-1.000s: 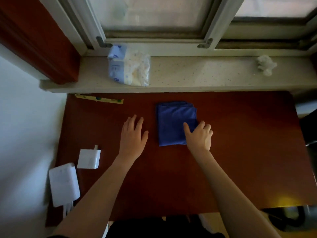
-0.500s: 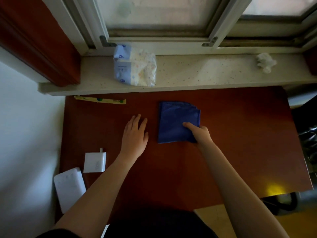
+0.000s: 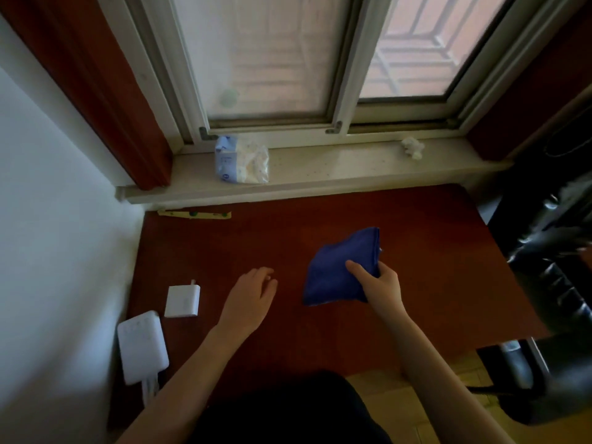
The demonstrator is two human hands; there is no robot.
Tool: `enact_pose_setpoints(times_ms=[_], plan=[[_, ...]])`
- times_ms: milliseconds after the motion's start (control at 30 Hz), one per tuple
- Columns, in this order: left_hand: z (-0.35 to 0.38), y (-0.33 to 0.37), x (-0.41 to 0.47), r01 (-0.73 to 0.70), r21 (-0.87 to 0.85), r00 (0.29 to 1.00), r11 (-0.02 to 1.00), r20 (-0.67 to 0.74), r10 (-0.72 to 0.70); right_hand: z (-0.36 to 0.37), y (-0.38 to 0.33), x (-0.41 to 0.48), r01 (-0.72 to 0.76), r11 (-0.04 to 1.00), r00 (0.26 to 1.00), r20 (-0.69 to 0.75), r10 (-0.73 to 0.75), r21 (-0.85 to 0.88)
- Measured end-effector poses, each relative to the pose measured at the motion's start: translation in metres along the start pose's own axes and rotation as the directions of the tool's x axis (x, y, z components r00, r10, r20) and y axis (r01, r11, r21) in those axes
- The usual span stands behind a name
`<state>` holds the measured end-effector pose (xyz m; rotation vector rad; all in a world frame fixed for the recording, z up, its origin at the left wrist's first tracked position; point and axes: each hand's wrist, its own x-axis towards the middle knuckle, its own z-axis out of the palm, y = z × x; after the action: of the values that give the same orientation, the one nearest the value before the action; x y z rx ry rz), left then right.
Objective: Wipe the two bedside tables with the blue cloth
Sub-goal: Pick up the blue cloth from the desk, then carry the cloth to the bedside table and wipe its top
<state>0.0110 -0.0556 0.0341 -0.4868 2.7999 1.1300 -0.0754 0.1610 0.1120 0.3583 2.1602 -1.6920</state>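
Your left hand [image 3: 248, 299] lies flat on the bedside table [image 3: 416, 299], fingers loose & spread, w/ nothing in it. Left of it, by the wall: a white adapter [image 3: 182, 301], & nearer you a white power brick [image 3: 142, 346] at the table's near-left corner. Your right hand [image 3: 381, 288] pinches the folded blue cloth [image 3: 336, 274], which droops over the table's middle, tilted. At the table's far-left edge lies a yellow strip [image 3: 194, 214]. Beyond the table, on the windowsill [image 3: 336, 169]: a tissue pack [image 3: 240, 160] & a crumpled tissue [image 3: 412, 148]. A red curtain [image 3: 96, 81] hangs at the sill's left end.
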Motion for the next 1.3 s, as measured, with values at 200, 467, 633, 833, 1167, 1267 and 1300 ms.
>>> enact_pose_setpoints(times_ms=[200, 467, 633, 833, 1167, 1267, 1300], plan=[[0.044, 0.021, -0.089, -0.093, 0.016, 0.986, 0.996, 0.139, 0.09, -0.078, 0.063, -0.099, -0.034, 0.994, 0.991, -0.129, 0.047, 0.103], [0.122, 0.05, -0.169, -0.254, 0.156, 0.808, 0.955, 0.577, 0.121, -0.171, 0.21, -0.253, -0.168, 0.906, 0.834, -0.435, 0.34, 0.388], [0.18, 0.103, -0.188, -0.44, 0.189, 0.672, 0.878, 0.718, 0.182, -0.208, 0.286, -0.346, -0.115, 0.796, 0.624, -0.58, 0.523, 0.594], [0.246, 0.179, -0.201, -0.622, 0.121, 0.491, 0.773, 0.83, 0.265, -0.229, 0.335, -0.422, 0.066, 0.682, 0.339, -0.659, 0.671, 0.728], [0.337, 0.25, -0.189, -0.642, 0.147, 0.454, 0.753, 0.864, 0.219, -0.352, 0.359, -0.396, 0.203, 0.67, 0.264, -0.699, 0.665, 0.714], [0.382, 0.285, -0.181, -0.62, 0.175, 0.48, 0.765, 0.856, 0.194, -0.417, 0.367, -0.369, 0.188, 0.692, 0.307, -0.711, 0.633, 0.697], [0.4, 0.3, -0.18, -0.621, 0.175, 0.482, 0.764, 0.854, 0.196, -0.44, 0.37, -0.361, 0.18, 0.697, 0.321, -0.712, 0.625, 0.694]])
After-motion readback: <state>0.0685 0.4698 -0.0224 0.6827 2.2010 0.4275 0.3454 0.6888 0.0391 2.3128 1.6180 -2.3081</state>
